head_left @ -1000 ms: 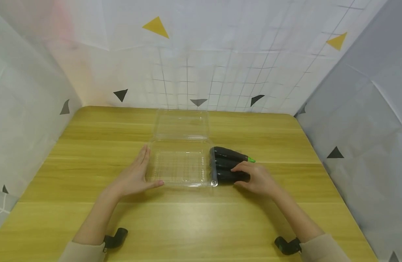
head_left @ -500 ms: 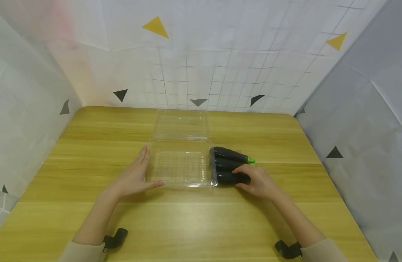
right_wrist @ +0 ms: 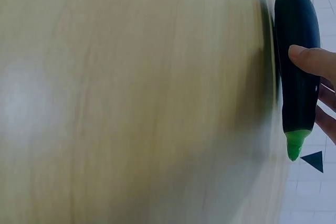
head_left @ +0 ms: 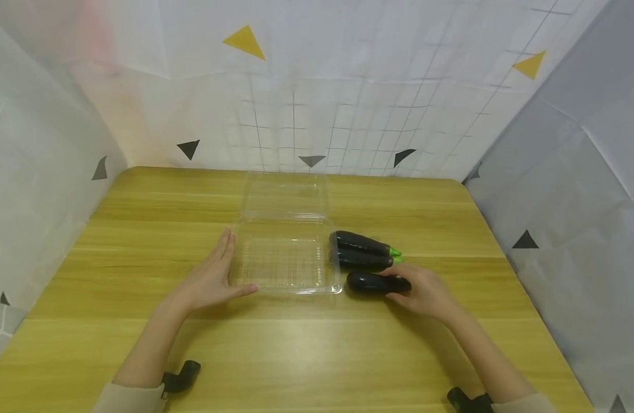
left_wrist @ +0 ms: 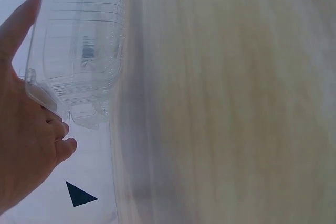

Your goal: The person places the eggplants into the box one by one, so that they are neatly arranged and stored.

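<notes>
My right hand [head_left: 422, 289] holds a long black eggplant [right_wrist: 299, 35] between thumb and fingers, the thumb lying across its side and the green stem end [right_wrist: 296, 144] pointing back toward my wrist. In the head view this eggplant is just right of the box's front corner, close over the table. Two more black eggplants [head_left: 362, 242] with green tips lie side by side behind it, against the right side of a clear plastic box [head_left: 283, 289]. My left hand [head_left: 211, 281] rests at the box's left front corner, fingers straight along the side and thumb at the front rim.
The box's clear hinged lid [head_left: 286, 195] lies folded back toward the rear of the wooden table [head_left: 296, 350]. White sheets with triangle marks [head_left: 189, 149] and grid lines stand around the table's back and sides. A dark wrist-camera mount [head_left: 182, 376] sits at each sleeve.
My right hand has drawn the nearest eggplant to the right and a little toward me, away from the other two and the box. My left hand has stayed at the box.
</notes>
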Tool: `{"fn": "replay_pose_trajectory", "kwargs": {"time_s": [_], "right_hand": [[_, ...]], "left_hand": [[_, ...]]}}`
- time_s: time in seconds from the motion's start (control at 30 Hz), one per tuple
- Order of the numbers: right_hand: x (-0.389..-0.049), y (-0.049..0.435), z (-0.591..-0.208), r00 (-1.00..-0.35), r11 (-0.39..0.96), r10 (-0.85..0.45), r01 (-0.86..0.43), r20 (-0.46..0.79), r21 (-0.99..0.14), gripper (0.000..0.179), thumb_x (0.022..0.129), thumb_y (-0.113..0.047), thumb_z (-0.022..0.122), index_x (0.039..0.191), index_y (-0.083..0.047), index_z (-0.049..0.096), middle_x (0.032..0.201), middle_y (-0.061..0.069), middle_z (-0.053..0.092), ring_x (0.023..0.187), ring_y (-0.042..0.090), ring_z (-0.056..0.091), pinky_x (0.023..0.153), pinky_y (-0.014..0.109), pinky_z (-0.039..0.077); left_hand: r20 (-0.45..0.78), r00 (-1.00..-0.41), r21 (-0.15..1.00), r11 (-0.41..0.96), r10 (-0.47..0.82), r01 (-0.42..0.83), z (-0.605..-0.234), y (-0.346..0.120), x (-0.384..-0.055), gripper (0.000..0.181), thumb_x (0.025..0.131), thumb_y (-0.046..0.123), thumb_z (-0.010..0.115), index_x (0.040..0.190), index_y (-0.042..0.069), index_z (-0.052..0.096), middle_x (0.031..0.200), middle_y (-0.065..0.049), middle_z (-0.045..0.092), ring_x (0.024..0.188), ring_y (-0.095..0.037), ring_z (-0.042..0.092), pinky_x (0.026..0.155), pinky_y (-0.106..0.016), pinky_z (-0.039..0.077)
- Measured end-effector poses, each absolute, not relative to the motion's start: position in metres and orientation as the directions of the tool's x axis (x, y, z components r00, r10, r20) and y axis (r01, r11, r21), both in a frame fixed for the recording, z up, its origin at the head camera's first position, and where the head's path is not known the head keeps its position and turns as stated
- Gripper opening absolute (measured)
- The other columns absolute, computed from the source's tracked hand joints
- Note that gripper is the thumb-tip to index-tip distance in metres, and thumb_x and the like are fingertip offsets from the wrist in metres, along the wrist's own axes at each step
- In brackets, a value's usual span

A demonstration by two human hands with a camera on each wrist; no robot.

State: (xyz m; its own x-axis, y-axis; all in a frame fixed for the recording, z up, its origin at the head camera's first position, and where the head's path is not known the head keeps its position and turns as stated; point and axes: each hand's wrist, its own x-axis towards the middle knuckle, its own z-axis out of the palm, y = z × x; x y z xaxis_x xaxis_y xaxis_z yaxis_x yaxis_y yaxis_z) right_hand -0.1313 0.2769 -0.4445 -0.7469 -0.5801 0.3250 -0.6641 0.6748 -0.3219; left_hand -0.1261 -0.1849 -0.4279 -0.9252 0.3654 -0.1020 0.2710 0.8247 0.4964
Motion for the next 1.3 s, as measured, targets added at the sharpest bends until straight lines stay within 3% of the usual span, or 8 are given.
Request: {"fn": "replay_pose_trajectory", "kwargs": {"time_s": [0.53, 0.97, 1.3], "right_hand": [[-0.138, 0.296, -0.425, -0.703, 0.69, -0.558, -0.688, 0.441, -0.224, 0.053, 0.061, -0.007, 0.089, 0.11, -0.009, 0.068, 0.103, 0.004, 0.069, 0.083, 0.023, 0.068, 0.062, 0.039, 0.056], [-0.151, 0.275, -0.398, -0.694, 0.695, -0.53, -0.685, 0.487, -0.22, 0.049, 0.066, -0.017, 0.086, 0.112, -0.014, 0.069, 0.102, -0.003, 0.069, 0.083, 0.018, 0.067, 0.062, 0.036, 0.055], [-0.156, 0.254, -0.394, -0.667, 0.658, -0.54, -0.715, 0.514, -0.237, 0.046, 0.067, -0.018, 0.087, 0.109, -0.011, 0.069, 0.102, -0.001, 0.07, 0.082, 0.019, 0.068, 0.066, 0.035, 0.056]], "left_hand": [[-0.09, -0.925, 0.493, 0.824, 0.368, 0.28, -0.427, -0.186, -0.124, 0.122, 0.08, 0.066, 0.064, 0.151, 0.001, -0.011, 0.158, -0.016, -0.016, 0.145, -0.033, -0.003, 0.112, -0.055, 0.02], [-0.082, -0.925, 0.492, 0.823, 0.37, 0.285, -0.431, -0.186, -0.124, 0.122, 0.08, 0.066, 0.064, 0.151, 0.0, -0.009, 0.158, -0.017, -0.016, 0.145, -0.033, -0.002, 0.113, -0.054, 0.019], [-0.075, -0.925, 0.487, 0.823, 0.372, 0.292, -0.431, -0.185, -0.124, 0.121, 0.08, 0.066, 0.063, 0.151, 0.0, -0.009, 0.158, -0.016, -0.016, 0.145, -0.031, -0.005, 0.113, -0.054, 0.016]]}}
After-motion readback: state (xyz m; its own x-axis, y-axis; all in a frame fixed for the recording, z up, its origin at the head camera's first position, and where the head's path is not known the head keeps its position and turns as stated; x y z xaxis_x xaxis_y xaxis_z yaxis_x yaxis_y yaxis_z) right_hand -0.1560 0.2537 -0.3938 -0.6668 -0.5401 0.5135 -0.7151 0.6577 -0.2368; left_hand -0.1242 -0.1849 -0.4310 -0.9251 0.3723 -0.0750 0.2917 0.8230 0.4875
